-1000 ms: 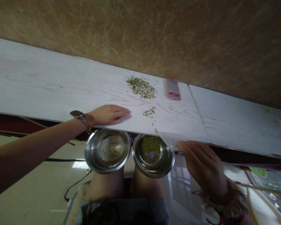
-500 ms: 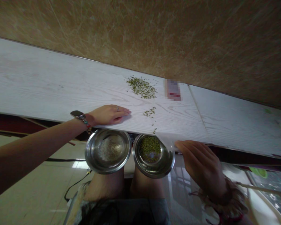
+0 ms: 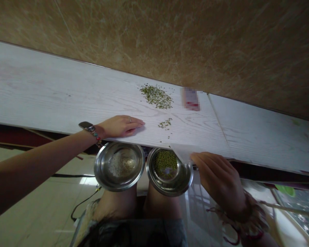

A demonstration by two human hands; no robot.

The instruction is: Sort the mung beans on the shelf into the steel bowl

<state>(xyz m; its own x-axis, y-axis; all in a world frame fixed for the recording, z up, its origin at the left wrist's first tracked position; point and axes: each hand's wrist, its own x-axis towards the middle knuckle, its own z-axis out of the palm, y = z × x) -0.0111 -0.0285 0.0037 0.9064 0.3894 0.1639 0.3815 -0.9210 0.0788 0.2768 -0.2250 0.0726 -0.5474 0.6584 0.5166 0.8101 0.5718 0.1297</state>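
My left hand (image 3: pixel 122 126) lies flat on the white wood-grain tabletop (image 3: pixel 67 99), holding nothing. My right hand (image 3: pixel 218 178) pinches a thin whitish, translucent sheet (image 3: pixel 182 152) at the table's front edge. This sheet reaches over a steel bowl (image 3: pixel 173 188) holding small green beans, which look like mung beans (image 3: pixel 166 161). A loose patch of the same beans (image 3: pixel 157 96) is spread near the wall, and a smaller cluster (image 3: pixel 165 123) lies closer to the edge. A second steel bowl (image 3: pixel 100 175), left of the first, contains pale fine grains (image 3: pixel 119 164).
Beyond the tabletop rises a brown marbled wall (image 3: pixel 144 37). A blurred-out small packet (image 3: pixel 192 99) lies right of the beans. Both bowls rest on the person's thighs (image 3: pixel 118 206), against the table edge. A black cable (image 3: pixel 84 202) hangs at lower left.
The sheet in my right hand has shifted slightly left and up at the table edge. The few beans near the edge have changed places. My left hand stays put.
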